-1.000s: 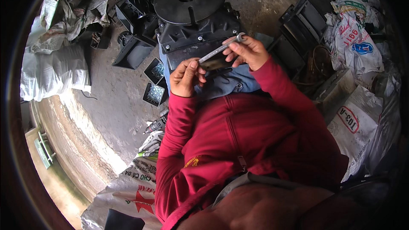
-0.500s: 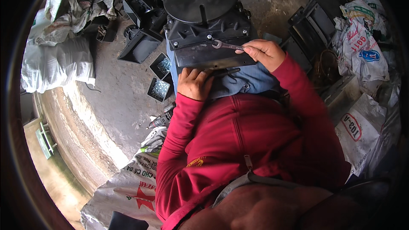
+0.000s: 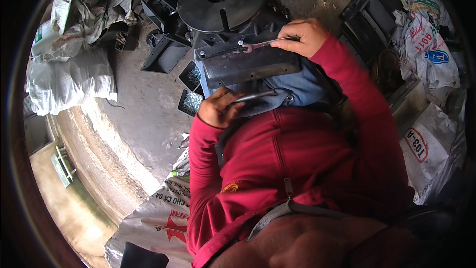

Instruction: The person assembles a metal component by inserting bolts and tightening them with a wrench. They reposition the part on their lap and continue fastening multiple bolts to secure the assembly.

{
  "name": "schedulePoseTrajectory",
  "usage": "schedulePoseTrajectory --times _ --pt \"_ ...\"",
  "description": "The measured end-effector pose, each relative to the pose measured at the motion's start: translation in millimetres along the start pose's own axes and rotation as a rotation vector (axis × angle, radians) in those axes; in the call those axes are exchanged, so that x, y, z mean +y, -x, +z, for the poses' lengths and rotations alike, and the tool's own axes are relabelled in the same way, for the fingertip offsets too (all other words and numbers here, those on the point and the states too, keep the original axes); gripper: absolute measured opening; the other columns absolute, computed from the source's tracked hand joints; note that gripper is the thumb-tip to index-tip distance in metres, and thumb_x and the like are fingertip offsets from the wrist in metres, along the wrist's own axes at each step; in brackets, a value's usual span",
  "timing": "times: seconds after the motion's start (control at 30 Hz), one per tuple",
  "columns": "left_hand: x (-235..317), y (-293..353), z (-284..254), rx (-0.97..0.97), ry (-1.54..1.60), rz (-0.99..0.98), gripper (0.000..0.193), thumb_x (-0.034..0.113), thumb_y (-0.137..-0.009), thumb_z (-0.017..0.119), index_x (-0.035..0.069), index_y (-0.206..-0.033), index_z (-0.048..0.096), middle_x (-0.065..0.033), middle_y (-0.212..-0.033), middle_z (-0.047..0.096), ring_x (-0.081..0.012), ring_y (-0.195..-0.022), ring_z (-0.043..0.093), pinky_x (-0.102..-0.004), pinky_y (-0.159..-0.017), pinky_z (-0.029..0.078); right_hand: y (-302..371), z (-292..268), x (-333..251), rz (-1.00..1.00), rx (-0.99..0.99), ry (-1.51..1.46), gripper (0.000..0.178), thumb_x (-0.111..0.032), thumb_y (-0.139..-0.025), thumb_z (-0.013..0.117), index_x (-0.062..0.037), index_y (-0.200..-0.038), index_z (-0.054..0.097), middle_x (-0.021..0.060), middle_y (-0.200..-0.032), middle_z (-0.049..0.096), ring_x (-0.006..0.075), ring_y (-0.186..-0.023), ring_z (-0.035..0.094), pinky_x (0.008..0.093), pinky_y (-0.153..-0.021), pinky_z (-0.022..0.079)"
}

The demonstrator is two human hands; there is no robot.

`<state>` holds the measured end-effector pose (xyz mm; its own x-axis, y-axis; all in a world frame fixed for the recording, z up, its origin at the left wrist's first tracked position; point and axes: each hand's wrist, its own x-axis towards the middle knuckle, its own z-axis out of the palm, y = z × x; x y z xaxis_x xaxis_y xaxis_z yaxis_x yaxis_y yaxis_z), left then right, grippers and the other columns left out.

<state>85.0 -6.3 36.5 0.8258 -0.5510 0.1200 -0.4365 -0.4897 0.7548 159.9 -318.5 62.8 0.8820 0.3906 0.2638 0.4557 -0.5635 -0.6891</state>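
Note:
My right hand (image 3: 303,38) is closed on the handle of an open-ended wrench (image 3: 258,46), whose blurred jaw is beside a bolt (image 3: 241,43) on the front of a black metal assembly (image 3: 253,64). I cannot tell whether the jaw touches the bolt. A round black disc (image 3: 198,7) with a centre hole and a slot tops the assembly, which sits over my blue-trousered lap (image 3: 307,87). Nearer my body, my left hand (image 3: 218,109) grips a slim, dark, rod-shaped tool (image 3: 257,95) pointing right, below the assembly's near edge.
On the floor to the left stand two small black trays, one (image 3: 190,75) behind the other (image 3: 191,101), with small shiny metal parts. Black metal housings (image 3: 166,53) lie farther back. White sacks (image 3: 74,79) are piled at left, and printed sacks (image 3: 424,59) at right.
My left hand has drawn back from the assembly's near edge toward me, showing more of the rod-shaped tool. My right hand has moved up and slightly left, bringing the wrench jaw closer to the bolt.

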Motion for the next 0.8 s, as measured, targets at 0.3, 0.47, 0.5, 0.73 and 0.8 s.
schedulePoseTrajectory --times 0.3,0.47,0.5,0.73,0.8 --pt "-13 -57 -64 0.201 -0.555 0.15 0.026 0.03 -0.077 0.08 0.012 -0.096 0.074 -0.0059 -0.074 0.064 -0.0245 -0.057 0.063 -0.0353 -0.049 0.048 0 -18 39 -0.079 -0.123 -0.258 0.02 -0.024 -0.077 0.082 -0.0071 -0.075 0.07 0.0189 -0.153 0.037 0.0341 -0.142 0.036 0.0395 -0.11 0.035" --pt "-5 -60 -59 0.107 -0.502 0.173 0.023 0.029 -0.078 0.079 0.012 -0.094 0.075 -0.0069 -0.072 0.065 -0.0244 -0.057 0.064 -0.0345 -0.049 0.048 0 -18 43 0.023 -0.121 -0.165 0.024 -0.026 -0.077 0.082 -0.0065 -0.073 0.069 0.019 -0.151 0.04 0.0348 -0.141 0.037 0.0417 -0.111 0.034" --pt "-5 -59 -58 0.028 -0.479 0.182 0.024 0.029 -0.078 0.079 0.012 -0.094 0.075 -0.007 -0.072 0.065 -0.0244 -0.057 0.064 -0.0345 -0.049 0.048 2 -17 45 0.036 -0.113 -0.179 0.026 -0.028 -0.077 0.082 -0.0067 -0.072 0.068 0.018 -0.15 0.042 0.034 -0.141 0.038 0.0412 -0.11 0.034" --pt "2 -84 -66 0.135 -0.473 0.175 0.025 0.03 -0.078 0.08 0.01 -0.093 0.075 -0.0078 -0.074 0.066 -0.0246 -0.057 0.065 -0.0347 -0.05 0.049 0 -15 51 -0.028 -0.118 -0.126 0.028 -0.029 -0.078 0.081 -0.0069 -0.071 0.066 0.0163 -0.15 0.043 0.033 -0.14 0.038 0.041 -0.11 0.035" --pt "5 -80 -71 0.063 -0.445 0.218 0.026 0.028 -0.077 0.081 0.009 -0.093 0.074 -0.008 -0.074 0.066 -0.0243 -0.058 0.066 -0.0342 -0.05 0.049 0 -17 51 0.0 -0.12 -0.166 0.027 -0.028 -0.079 0.081 -0.0069 -0.071 0.066 0.0159 -0.15 0.043 0.0325 -0.141 0.038 0.0408 -0.11 0.035"
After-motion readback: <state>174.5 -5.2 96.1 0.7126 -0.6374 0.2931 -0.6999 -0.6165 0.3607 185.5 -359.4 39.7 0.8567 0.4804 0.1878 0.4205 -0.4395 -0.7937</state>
